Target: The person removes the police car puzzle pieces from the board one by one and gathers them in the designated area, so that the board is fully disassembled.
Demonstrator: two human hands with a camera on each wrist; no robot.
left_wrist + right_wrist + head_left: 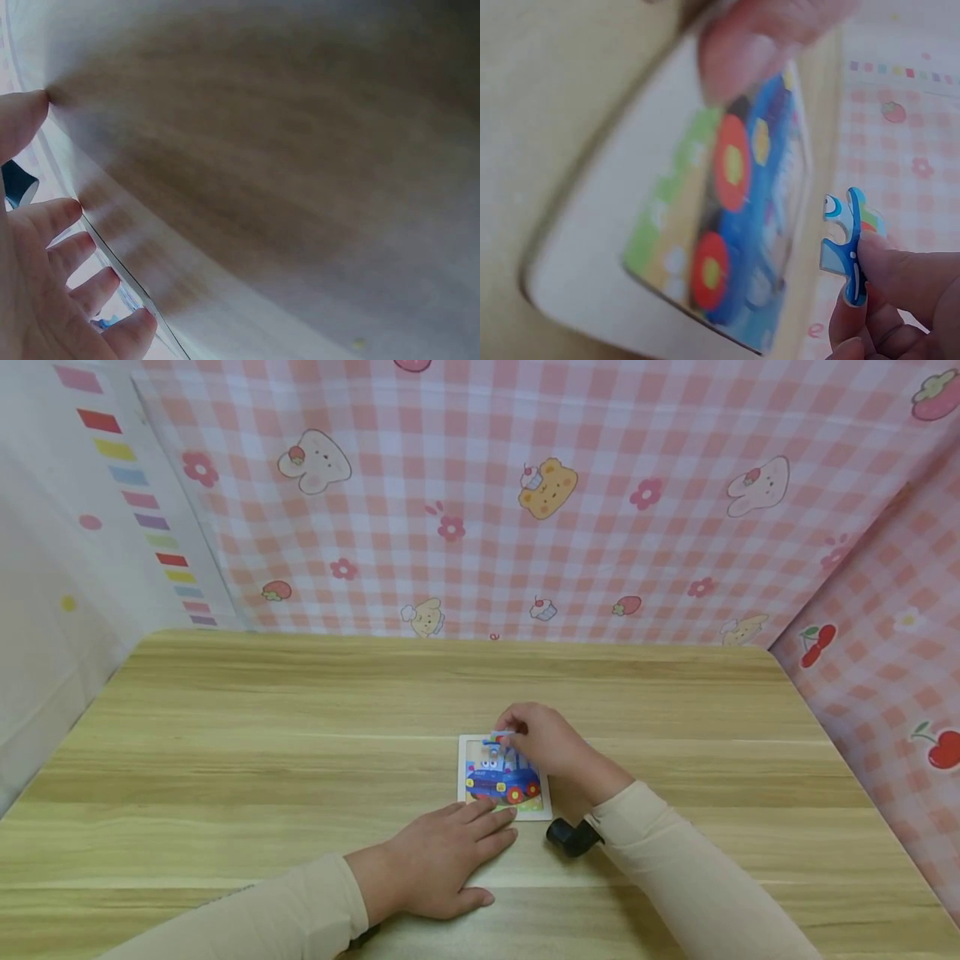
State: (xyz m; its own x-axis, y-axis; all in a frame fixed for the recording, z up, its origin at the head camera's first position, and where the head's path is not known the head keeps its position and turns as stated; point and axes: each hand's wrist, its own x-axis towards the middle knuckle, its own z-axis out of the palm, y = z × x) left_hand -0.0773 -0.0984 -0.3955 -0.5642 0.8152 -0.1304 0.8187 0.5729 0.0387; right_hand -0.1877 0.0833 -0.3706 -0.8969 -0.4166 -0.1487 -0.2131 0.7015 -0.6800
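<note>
My left hand (442,860) lies flat on the table (225,760), fingertips pressing the puzzle board (504,777) edge so it won't slide. My right hand (543,739) pinches a puzzle piece (849,247) above the board's far corner, ready for fitting.

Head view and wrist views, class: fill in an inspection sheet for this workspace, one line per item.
Surface: wooden table, light grain.
Job's things: puzzle board with a blue car picture, lying flat; puzzle piece.
Clutter: nothing seen.
Hands: left hand flat on the table, fingertips at the board's near edge; right hand pinches the puzzle piece over the board's far edge.
Cables: nothing seen.
Surroundings: pink checked cloth behind and right.
</note>
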